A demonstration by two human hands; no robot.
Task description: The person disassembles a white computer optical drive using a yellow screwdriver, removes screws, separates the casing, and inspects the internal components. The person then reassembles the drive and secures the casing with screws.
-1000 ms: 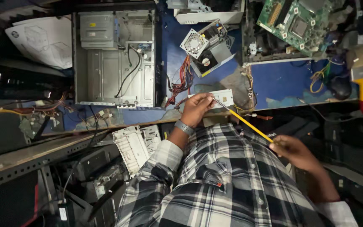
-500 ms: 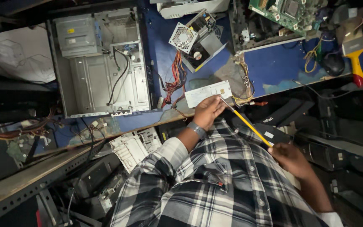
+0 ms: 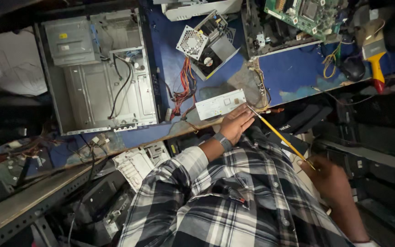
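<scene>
The open computer case point(image 3: 99, 73) in the upper left of the frame holds a grey drive cage, black cables and bare metal panels. Right of it, top centre, an opened power supply point(image 3: 206, 43) shows its fan and red-orange wires. The left hand point(image 3: 236, 122), fingers loosely spread, rests by the white flat drive point(image 3: 220, 104) at frame centre on the blue table point(image 3: 293, 75). The right hand point(image 3: 328, 176) grips a yellow screwdriver point(image 3: 280, 136), tip near the left fingers. Compared with half a second ago, the view has drifted slightly and the hands have barely moved.

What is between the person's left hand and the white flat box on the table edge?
Nothing visible. The left hand lies right beside the white flat box, fingertips at its lower edge. The right hand holds the yellow stick.
</scene>
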